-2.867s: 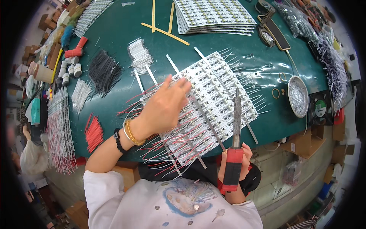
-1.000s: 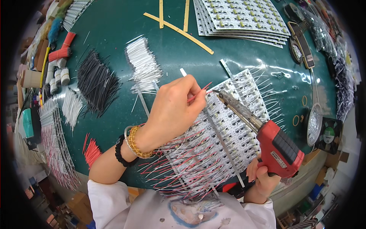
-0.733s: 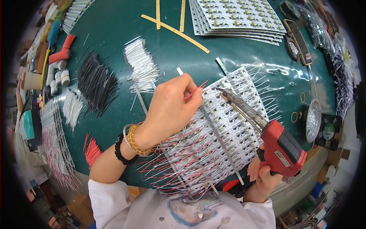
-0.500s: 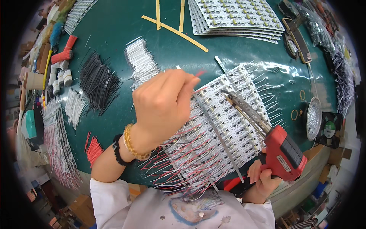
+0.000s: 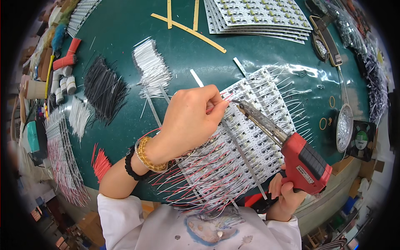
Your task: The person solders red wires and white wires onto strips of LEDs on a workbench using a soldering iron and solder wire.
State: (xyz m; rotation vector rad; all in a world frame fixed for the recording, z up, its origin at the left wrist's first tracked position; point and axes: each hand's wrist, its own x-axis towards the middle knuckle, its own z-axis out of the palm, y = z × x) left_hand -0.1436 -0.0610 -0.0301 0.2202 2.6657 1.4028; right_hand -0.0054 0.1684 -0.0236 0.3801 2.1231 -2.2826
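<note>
Nearest the lower edge, the right hand [image 5: 286, 196] is wrapped around the grip of a red soldering gun [image 5: 306, 162], fingers closed on it. The gun's long metal barrel slants up and to the left, and its tip sits just beside the fingertips of the left hand [image 5: 189, 121].

The left hand, with a yellow bead bracelet [image 5: 148, 156] and a black band at the wrist, rests over a panel of white circuit strips [image 5: 246, 137] lying on the green desk [image 5: 125, 125]. Its thumb and forefinger are pinched narrow on a thin red wire [image 5: 220, 102], which pokes out to the right of the fingertips, almost touching the barrel tip, over the upper left part of the panel. Many red and white wires fan out from the panel's near and right edges.

Further left on the desk lie a small pile of red wires [image 5: 101, 163], a bundle of black wires [image 5: 104, 89] and, just beyond it, a bundle of white wires [image 5: 152, 68]. To the right stands a round metal dish [image 5: 345, 127], with a small black fan [image 5: 361, 139] just beside it.

At the far edge is a stack of white circuit panels [image 5: 258, 16], with yellow strips [image 5: 189, 31] lying crossed to its left. No labels can be made out clearly.
</note>
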